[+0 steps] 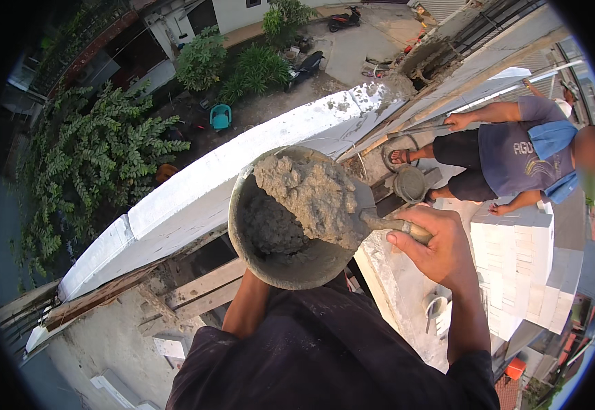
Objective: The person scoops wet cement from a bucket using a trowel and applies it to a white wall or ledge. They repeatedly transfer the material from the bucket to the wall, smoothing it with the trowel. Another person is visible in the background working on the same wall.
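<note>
Right hand (pixel 440 247) bare at grip; right forearm (pixel 467 321) bare below it. Right sleeve (pixel 474 381) near-black, farther below grip. Shirt (pixel 311 345) near-black, faint purplish cast, loosely creased, below-left of grip. Left forearm (pixel 245 305) bare, left of grip.

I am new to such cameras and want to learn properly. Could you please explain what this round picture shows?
There is no machine here, only a person using bare hands. A wide camera on the person's head looks down, so straight edges appear bent. The right hand grips a trowel loaded with grey cement. Under the load is a bucket with more cement inside. The left forearm goes behind the bucket, which hides the left hand. Beyond it runs a white wall, with grey lumps on its top. Another person stands at the right.
</note>
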Motion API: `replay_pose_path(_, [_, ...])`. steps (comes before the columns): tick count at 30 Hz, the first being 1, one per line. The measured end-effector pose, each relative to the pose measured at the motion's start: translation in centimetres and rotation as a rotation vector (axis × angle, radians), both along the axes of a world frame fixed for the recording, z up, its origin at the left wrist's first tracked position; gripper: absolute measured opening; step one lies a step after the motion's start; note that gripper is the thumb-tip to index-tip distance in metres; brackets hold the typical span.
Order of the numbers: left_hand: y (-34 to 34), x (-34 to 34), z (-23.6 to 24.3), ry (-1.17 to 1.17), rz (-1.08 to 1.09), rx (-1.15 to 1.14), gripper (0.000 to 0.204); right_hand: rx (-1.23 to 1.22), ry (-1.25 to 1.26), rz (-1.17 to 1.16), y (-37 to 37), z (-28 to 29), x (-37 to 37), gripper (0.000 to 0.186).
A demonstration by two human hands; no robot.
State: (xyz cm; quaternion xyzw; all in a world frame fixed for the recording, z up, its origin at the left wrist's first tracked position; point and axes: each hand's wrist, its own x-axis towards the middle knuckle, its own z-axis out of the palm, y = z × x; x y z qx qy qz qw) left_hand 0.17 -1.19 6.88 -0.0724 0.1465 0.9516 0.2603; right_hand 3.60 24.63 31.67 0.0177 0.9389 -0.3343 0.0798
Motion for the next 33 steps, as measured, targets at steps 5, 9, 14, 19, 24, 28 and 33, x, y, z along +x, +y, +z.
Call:
replay_pose_path(5, [0.4, -0.1, 0.3, 0.051, 0.038, -0.076, 0.064, -0.257, -0.079, -0.092, 1.0, -2.0, -2.9, 0.041])
replay_pose_path(9, [0.6, -0.7, 0.8, 0.07, 0.05, -0.11, 0.061, -0.795, -0.033, -0.304, 4.4, -6.4, -7.1, 0.038])
replay_pose_path(14, [1.6, -1.1, 0.4, 0.098, 0.095, -0.142, 0.063, -1.416, 0.266, -0.68, 10.2, -14.6, -17.1, 0.035])
replay_pose_path(19, [2.4, 0.6, -0.1, 0.091, 0.151, -0.162, 0.066, -1.392, 0.319, -0.597, 7.8, -9.6, -13.0, 0.038])
replay_pose_path(24, [2.4, -1.2, -1.0, 0.047, 0.041, -0.014, 0.07, -0.577, -0.087, -0.39, 7.8, -2.0, -5.4, 0.034])
replay_pose_path(28, [1.1, -2.3, -3.8, -0.093, -0.046, 0.257, 0.084, 0.574, 0.004, 0.172, 3.2, 4.6, -3.8, 0.023])
replay_pose_path(33, [2.0, -2.2, -3.4, -0.114, -0.077, 0.112, 0.093, 1.228, 0.382, 0.713, -2.7, 3.3, -5.5, 0.011])
